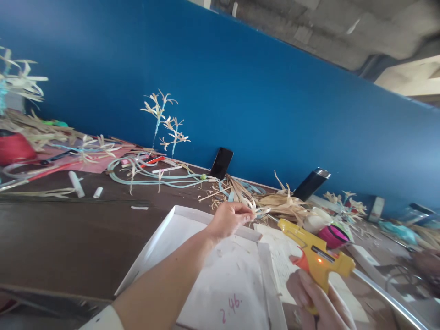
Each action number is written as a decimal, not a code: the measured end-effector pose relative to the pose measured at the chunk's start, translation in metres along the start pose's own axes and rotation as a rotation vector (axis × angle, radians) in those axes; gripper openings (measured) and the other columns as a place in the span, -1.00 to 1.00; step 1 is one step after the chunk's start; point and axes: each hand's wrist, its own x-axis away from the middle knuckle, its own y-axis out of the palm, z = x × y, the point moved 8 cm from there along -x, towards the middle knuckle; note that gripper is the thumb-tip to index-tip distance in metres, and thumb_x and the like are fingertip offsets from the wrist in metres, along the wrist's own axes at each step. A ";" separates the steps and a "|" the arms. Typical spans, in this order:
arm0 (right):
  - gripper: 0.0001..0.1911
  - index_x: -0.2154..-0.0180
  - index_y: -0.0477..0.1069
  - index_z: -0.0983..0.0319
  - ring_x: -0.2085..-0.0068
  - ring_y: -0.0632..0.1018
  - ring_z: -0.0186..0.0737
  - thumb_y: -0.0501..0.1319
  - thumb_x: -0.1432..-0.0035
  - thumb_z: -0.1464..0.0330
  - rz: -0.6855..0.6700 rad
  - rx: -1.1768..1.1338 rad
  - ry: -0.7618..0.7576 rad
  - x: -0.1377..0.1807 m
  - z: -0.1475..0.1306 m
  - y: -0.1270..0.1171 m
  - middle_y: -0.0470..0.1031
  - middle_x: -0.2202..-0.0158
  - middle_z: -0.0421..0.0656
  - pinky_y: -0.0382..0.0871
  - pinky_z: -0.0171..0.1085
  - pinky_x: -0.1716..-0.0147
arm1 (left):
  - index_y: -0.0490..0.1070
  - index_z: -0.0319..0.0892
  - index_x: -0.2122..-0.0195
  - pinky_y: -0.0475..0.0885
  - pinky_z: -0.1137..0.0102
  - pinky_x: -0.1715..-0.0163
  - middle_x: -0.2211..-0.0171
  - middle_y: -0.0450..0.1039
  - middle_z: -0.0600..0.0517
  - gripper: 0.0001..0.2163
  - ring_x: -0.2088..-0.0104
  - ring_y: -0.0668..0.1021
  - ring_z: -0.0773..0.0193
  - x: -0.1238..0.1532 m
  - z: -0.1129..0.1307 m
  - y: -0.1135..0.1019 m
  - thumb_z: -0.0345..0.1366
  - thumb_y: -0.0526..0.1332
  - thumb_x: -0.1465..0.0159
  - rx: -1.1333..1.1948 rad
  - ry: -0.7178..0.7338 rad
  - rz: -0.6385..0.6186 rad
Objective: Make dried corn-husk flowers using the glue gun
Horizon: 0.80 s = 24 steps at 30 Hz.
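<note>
The left hand [231, 221] pinches pale strips [262, 211] at its fingertips, their ends sticking out right, near the tip of the yellow glue gun [311, 250]; the right hand [323, 300], near right, grasps its handle.

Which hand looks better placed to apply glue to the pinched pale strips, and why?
Probably the right hand: it grips the yellow glue gun, whose nozzle points toward the pale strips. The left hand is occupied, pinching them.
</note>
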 end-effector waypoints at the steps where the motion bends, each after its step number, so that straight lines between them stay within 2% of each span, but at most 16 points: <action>1: -0.70 0.28 0.39 0.25 0.53 0.21 -0.35 0.28 0.02 0.19 0.001 0.009 -0.012 0.000 -0.002 0.002 0.10 0.60 -0.28 0.13 -0.34 0.58 | 0.53 -0.24 0.38 0.31 0.48 0.41 0.48 0.48 0.02 -0.71 0.44 0.44 0.34 0.000 0.000 0.000 -0.12 0.31 0.03 -0.002 0.000 -0.001; 3: -0.69 0.27 0.39 0.25 0.53 0.21 -0.35 0.29 0.03 0.19 -0.001 0.036 -0.025 0.002 -0.004 0.007 0.12 0.59 -0.28 0.13 -0.35 0.57 | 0.53 -0.24 0.38 0.31 0.48 0.41 0.48 0.48 0.02 -0.72 0.44 0.44 0.34 0.000 0.000 0.000 -0.13 0.31 0.03 -0.006 -0.004 0.000; 8: -0.71 0.47 0.34 0.24 0.57 0.18 -0.39 0.29 0.05 0.15 0.010 0.142 -0.017 0.001 -0.003 0.016 0.12 0.63 -0.29 0.05 -0.36 0.63 | 0.53 -0.24 0.38 0.30 0.48 0.44 0.51 0.47 0.03 -0.71 0.47 0.42 0.37 -0.001 -0.005 0.000 -0.12 0.30 0.02 -0.028 -0.047 0.010; 13: -0.66 0.54 0.29 0.23 0.61 0.17 -0.40 0.29 0.08 0.11 -0.011 0.152 -0.041 0.000 -0.001 0.019 0.12 0.64 -0.29 0.03 -0.35 0.64 | 0.53 -0.24 0.38 0.28 0.49 0.47 0.52 0.46 0.04 -0.72 0.49 0.41 0.38 0.000 -0.005 0.000 -0.13 0.30 0.03 -0.022 -0.052 0.020; 15: -0.66 0.52 0.31 0.23 0.63 0.15 -0.42 0.29 0.07 0.10 -0.011 0.175 -0.040 0.001 -0.002 0.019 0.12 0.64 -0.29 0.03 -0.34 0.64 | 0.53 -0.25 0.38 0.28 0.49 0.46 0.50 0.47 0.03 -0.72 0.48 0.42 0.38 0.000 -0.004 0.000 -0.14 0.31 0.03 -0.011 -0.050 0.018; 19: -0.63 0.34 0.39 0.24 0.59 0.20 -0.37 0.29 0.08 0.08 -0.010 0.218 -0.060 0.002 -0.006 0.018 0.14 0.63 -0.29 0.06 -0.34 0.63 | 0.53 -0.25 0.37 0.29 0.49 0.45 0.50 0.48 0.03 -0.72 0.47 0.43 0.37 0.000 -0.004 0.000 -0.14 0.31 0.03 -0.016 -0.047 0.017; 24: -0.64 0.41 0.37 0.24 0.58 0.20 -0.37 0.29 0.08 0.07 -0.023 0.267 -0.044 0.001 -0.006 0.016 0.16 0.61 -0.28 0.05 -0.34 0.63 | 0.53 -0.24 0.36 0.30 0.48 0.45 0.49 0.48 0.02 -0.71 0.47 0.44 0.36 -0.001 -0.007 0.000 -0.13 0.30 0.02 -0.010 -0.048 0.017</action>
